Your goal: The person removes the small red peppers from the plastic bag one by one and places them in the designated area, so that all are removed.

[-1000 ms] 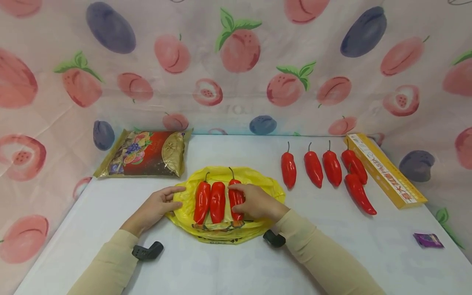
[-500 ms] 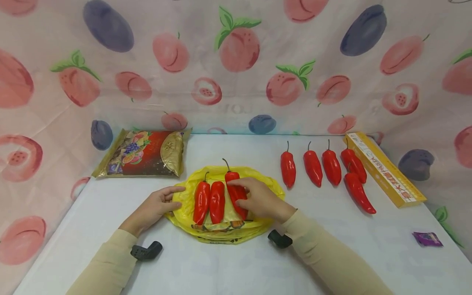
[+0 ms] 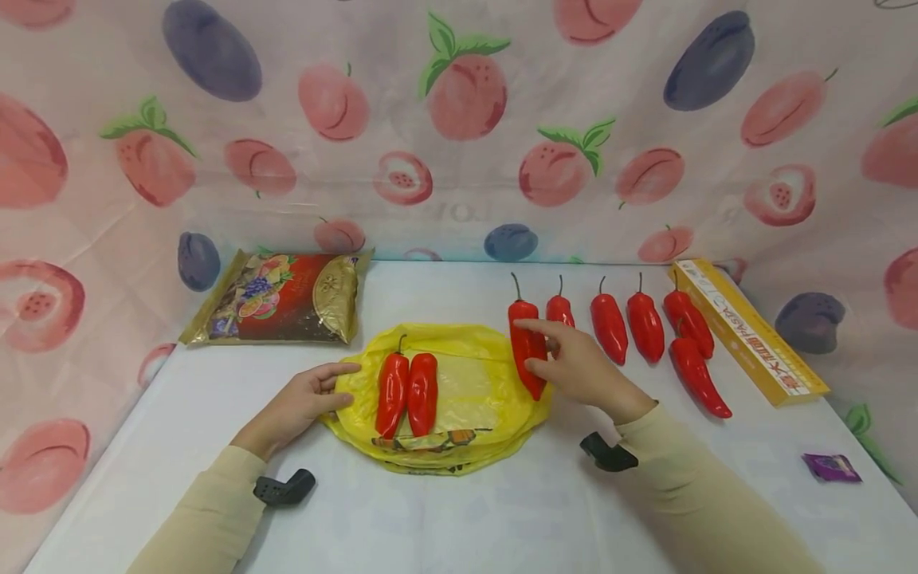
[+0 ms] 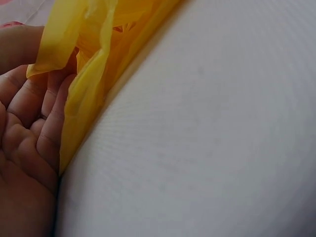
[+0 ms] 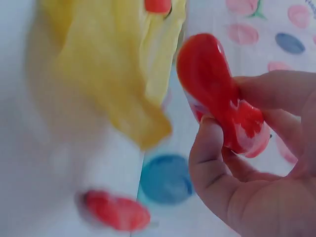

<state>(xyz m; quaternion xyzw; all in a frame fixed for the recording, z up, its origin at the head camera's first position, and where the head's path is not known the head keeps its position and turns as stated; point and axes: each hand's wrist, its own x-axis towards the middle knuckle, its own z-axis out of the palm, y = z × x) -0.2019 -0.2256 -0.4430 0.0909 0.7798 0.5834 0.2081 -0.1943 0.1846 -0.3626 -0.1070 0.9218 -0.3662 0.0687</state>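
Cloth printed with peaches and plums hangs behind a white tabletop and along its sides. On that surface a yellow bag lies mouth upward, two red peppers side by side within its rim. The left hand pinches the bag's edge; the right hand holds another pepper between thumb and fingers, above the bag's right edge. Five loose peppers (one partly hidden by the right hand) lie beside a yellow pasta box. A gold-and-red packet rests back left, a purple sachet far right.
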